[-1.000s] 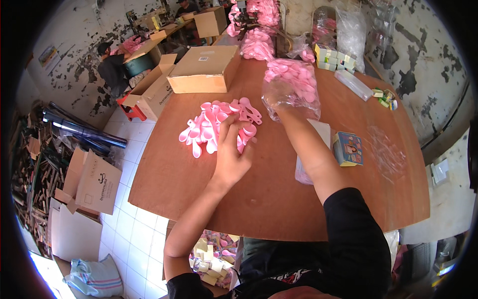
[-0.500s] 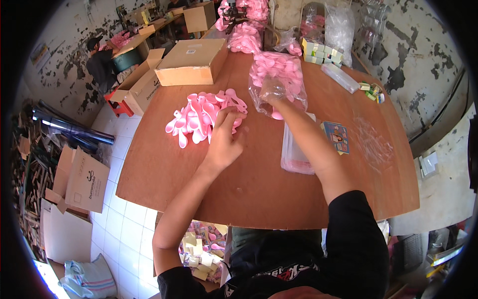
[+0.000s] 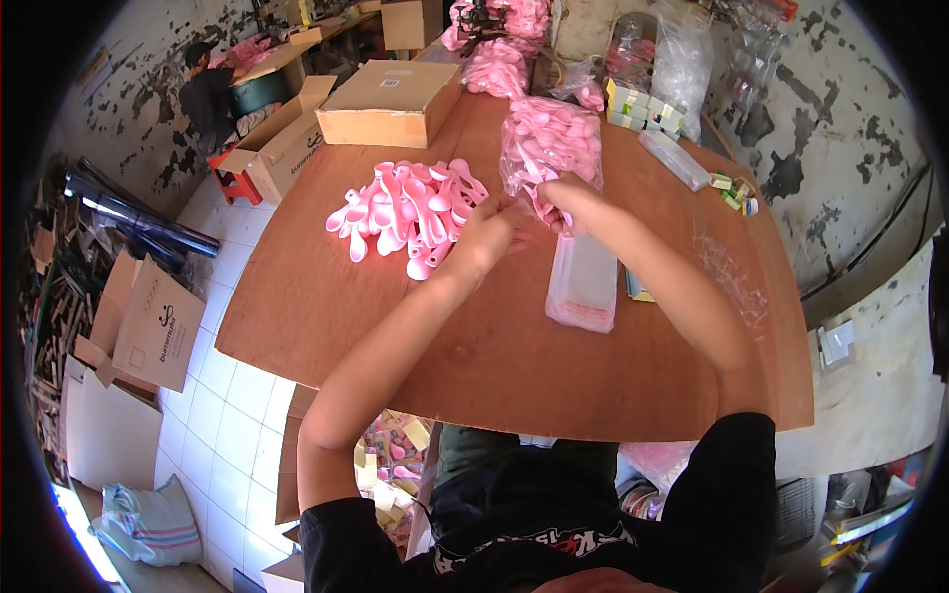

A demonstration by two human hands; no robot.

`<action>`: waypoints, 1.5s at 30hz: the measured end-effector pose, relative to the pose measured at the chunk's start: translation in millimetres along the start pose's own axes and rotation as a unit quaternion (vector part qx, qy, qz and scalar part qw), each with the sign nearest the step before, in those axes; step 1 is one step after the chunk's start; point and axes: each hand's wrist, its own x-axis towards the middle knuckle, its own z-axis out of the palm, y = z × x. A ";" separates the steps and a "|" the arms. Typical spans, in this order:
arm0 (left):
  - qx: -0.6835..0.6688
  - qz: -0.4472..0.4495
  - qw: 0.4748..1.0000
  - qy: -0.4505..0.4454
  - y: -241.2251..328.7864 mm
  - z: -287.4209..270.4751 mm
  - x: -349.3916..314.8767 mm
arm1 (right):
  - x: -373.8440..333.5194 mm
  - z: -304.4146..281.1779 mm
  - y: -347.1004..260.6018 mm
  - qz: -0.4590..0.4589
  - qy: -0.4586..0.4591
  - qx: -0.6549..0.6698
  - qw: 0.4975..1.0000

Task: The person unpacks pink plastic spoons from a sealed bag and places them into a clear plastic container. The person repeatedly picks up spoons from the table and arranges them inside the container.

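A clear plastic bag full of pink spoons (image 3: 554,138) lies at the far middle of the brown table. At its near mouth my right hand (image 3: 571,203) is closed on pink spoons (image 3: 541,205), their lower parts hidden by the fingers. Just left of it, my left hand (image 3: 489,237) holds nothing visible; its slightly blurred fingers stretch apart toward the right hand. Beside the left hand, a loose pile of pink spoons (image 3: 400,208) is spread on the table. A stack of clear plastic sleeves (image 3: 581,287) lies below my right hand.
A closed cardboard box (image 3: 390,107) stands at the back left. Small boxes (image 3: 643,107), a clear pack (image 3: 674,160) and crumpled plastic film (image 3: 732,282) lie to the right. An open carton (image 3: 272,148) stands by the table's left side; a seated person (image 3: 213,104) works beyond it.
My right hand has drawn back from inside the bag to its mouth with pink spoons. My left hand has moved right from the pile, its fingers spreading. The view has shifted slightly.
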 end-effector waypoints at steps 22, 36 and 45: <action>-0.314 -0.143 0.939 -0.001 -16.0 -23.2 -34.0 | -36.7 -2.9 18.4 -0.327 0.120 -0.423 0.837; -0.082 0.022 0.994 0.071 20.1 -55.4 -55.2 | -20.4 2.0 49.5 -0.334 0.167 -0.534 0.759; 0.000 0.134 0.974 0.181 46.7 -112.9 -32.7 | 12.3 10.0 36.3 -0.350 0.253 -0.482 0.762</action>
